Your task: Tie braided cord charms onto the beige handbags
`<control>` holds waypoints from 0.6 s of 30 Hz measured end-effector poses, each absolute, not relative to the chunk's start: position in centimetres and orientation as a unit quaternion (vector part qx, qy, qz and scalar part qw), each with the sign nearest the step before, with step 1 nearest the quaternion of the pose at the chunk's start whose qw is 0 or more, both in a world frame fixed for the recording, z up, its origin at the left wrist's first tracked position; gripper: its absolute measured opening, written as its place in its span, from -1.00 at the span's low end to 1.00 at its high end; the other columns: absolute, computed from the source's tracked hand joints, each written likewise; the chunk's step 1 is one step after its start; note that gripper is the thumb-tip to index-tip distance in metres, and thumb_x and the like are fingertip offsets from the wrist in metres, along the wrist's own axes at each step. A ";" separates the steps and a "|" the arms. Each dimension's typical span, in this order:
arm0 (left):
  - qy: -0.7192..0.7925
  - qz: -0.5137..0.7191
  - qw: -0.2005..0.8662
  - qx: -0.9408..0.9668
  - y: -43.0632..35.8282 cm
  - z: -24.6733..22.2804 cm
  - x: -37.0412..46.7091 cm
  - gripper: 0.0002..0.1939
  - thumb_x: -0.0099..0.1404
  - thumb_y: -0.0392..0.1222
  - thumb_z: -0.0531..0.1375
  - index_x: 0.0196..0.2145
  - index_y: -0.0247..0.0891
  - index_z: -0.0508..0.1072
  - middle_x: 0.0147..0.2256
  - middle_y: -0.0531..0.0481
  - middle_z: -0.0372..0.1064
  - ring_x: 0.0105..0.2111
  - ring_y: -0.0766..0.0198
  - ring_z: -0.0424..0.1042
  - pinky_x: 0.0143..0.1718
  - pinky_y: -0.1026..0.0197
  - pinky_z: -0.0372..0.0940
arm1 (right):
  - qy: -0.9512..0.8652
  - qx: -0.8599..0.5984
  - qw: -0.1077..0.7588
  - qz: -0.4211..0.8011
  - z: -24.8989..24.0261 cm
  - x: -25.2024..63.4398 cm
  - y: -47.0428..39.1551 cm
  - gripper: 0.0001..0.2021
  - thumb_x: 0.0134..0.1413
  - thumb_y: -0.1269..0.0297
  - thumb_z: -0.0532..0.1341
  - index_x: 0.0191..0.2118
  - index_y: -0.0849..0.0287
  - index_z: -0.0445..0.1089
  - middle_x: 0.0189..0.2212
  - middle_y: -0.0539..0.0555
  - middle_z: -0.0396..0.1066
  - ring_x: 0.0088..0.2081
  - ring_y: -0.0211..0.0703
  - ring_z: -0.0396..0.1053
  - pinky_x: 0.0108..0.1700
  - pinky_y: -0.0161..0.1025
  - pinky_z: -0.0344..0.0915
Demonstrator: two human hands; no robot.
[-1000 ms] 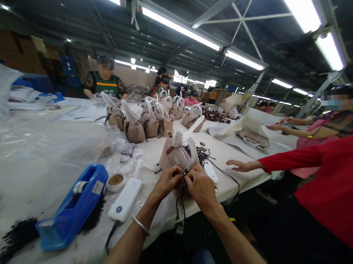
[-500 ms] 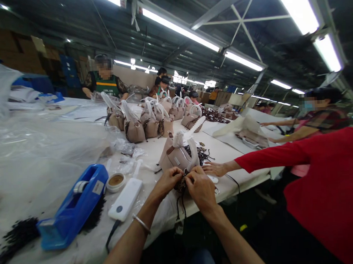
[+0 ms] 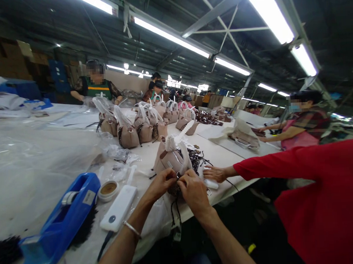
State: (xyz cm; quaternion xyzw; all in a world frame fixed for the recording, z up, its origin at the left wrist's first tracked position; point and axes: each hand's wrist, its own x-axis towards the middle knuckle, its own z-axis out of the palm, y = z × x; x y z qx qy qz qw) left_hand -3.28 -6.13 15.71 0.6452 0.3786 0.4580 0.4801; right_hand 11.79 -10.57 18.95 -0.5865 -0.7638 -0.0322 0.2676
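A taupe handbag (image 3: 167, 158) with white-wrapped handles stands near the table's front edge. At its front, my left hand (image 3: 165, 181) is closed in a pinch beside a small metal ring. My right hand (image 3: 194, 189) pinches close to it, its fingertips almost meeting those of the left. What lies between the fingers is too small to make out. Dark cords (image 3: 176, 211) hang below my hands over the table edge. Behind the bag lies a pile of dark cords or chains (image 3: 197, 157).
A blue tape dispenser (image 3: 63, 220), a small round tub (image 3: 108, 190) and a white device (image 3: 119, 208) are at the left. Wrapped bags (image 3: 128, 136) stand farther back. From the right, a red-sleeved person's hand (image 3: 215, 173) rests on a white object. Other people work around the table.
The view has shifted, so most things appear farther left. My hands keep their pinch at the bag's front. The red-sleeved person's hand now lies on the white object, farther from my right hand.
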 end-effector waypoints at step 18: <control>0.323 0.530 0.556 0.554 -6.9 15.5 -2.9 -0.73 0.14 -0.03 0.25 -0.41 -0.26 0.30 -0.44 0.07 0.27 -0.45 0.34 0.23 -0.38 0.26 0.15 | -0.710 -0.556 0.420 0.101 20.5 13.7 -9.6 -0.92 0.08 0.35 0.15 -0.36 0.15 0.38 -0.37 0.04 0.41 -0.31 -0.15 0.36 -0.22 -0.24 0.26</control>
